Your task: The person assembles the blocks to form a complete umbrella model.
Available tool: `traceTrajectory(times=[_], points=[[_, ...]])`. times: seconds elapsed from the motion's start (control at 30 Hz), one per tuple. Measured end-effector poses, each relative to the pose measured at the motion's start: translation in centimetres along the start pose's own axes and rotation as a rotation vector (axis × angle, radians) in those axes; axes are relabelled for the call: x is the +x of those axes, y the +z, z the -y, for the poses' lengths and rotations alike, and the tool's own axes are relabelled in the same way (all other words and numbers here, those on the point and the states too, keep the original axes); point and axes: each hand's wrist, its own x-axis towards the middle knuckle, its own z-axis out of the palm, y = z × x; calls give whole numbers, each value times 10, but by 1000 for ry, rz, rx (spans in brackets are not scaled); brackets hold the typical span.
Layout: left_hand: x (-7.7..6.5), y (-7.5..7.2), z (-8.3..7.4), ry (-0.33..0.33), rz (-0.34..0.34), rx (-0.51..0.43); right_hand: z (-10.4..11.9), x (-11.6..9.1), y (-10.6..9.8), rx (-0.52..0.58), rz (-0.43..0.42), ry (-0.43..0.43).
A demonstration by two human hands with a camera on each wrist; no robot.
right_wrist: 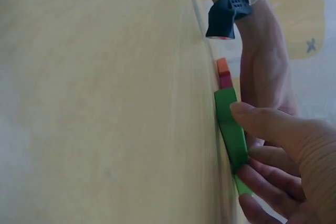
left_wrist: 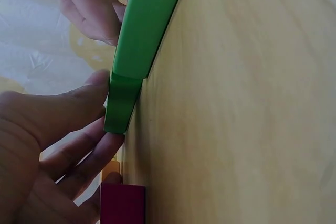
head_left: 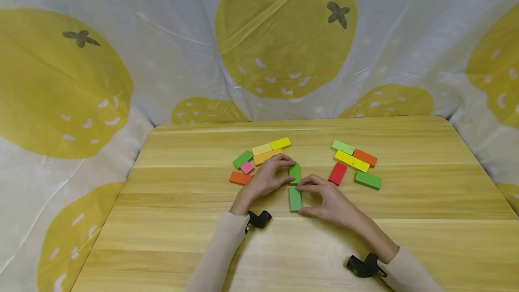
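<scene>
The left hand [head_left: 266,177] partly hides an orange block [head_left: 262,157] — the head view's bottom cuts both sleeves [head_left: 220,251].

There are thirteen blocks [head_left: 295,200], two hands [head_left: 266,179], two sleeves [head_left: 220,252], two wrist cameras [head_left: 361,266] and one table [head_left: 162,220]

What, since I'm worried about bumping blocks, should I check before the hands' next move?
1. Left hand holding the rear green block: ok.
2. Right hand holding the front green block: ok.
3. Green blocks lined up end to end: ok, roughly.
4. Green blocks touching along the whole join: cannot tell; the right hand covers part.
5. Right hand clear of the red block: ok, a gap shows.
6. Left hand clear of the long orange block: cannot tell; it overlaps it in the head view.
</scene>
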Motion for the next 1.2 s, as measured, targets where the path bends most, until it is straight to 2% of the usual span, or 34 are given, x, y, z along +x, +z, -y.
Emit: traceTrajectory(times=[0.23, 0.5, 0.8, 1.2], points=[[-1, 0, -1, -15, 20, -18, 0, -1, 2, -41, -31, 25], [-2, -1, -2, 1, 28, -25, -2, -1, 3, -42, -59, 16], [-1, 0, -2, 17, 26, -25, -7, 0, 2, -11, -34, -1], [-1, 1, -2, 8, 34, -29, -7, 1, 1, -42, -23, -10]])
